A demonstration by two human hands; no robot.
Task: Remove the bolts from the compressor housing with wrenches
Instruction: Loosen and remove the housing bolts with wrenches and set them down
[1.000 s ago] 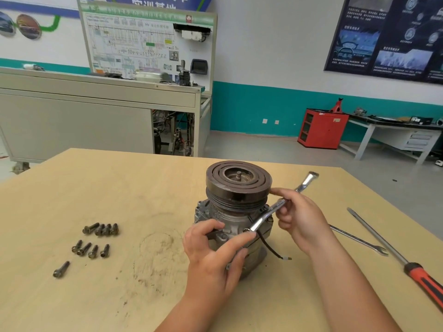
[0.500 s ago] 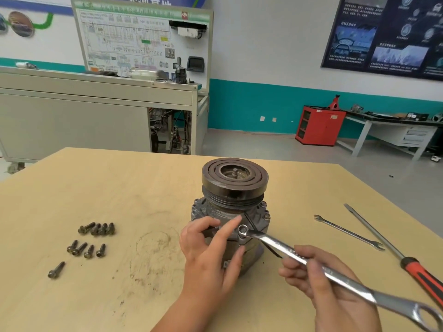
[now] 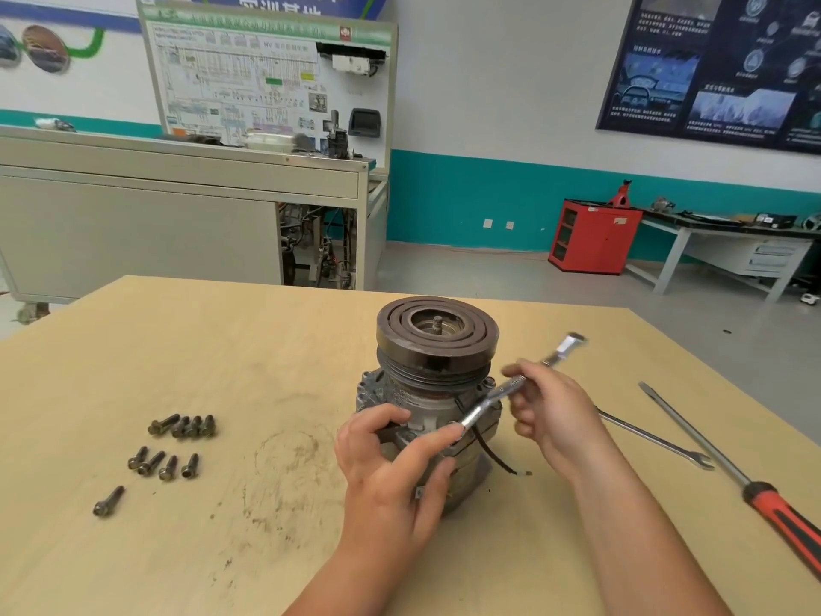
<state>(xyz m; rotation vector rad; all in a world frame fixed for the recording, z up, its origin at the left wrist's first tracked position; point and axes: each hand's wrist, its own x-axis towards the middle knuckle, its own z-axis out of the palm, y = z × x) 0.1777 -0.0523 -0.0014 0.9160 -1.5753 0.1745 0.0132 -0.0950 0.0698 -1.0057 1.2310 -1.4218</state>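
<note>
The grey compressor housing (image 3: 426, 406) stands upright mid-table, with its dark pulley (image 3: 437, 333) on top. My left hand (image 3: 391, 464) grips the housing's front flange, forefinger stretched along the wrench's ring end. A silver wrench (image 3: 520, 382) slants up to the right from that flange, its ring end hidden by my fingers. My right hand (image 3: 555, 411) holds its shaft at the middle. Several removed bolts (image 3: 171, 446) lie in rows at the left.
A second thin wrench (image 3: 653, 440) and a long red-handled screwdriver (image 3: 728, 473) lie on the wooden table (image 3: 222, 349) at the right. A short black wire (image 3: 493, 455) hangs from the housing. Benches and a red cabinet stand far behind.
The wrench handle swung from pointing toward me at the lower right back up to the far right, my right hand going with it. My left hand stayed on the housing.
</note>
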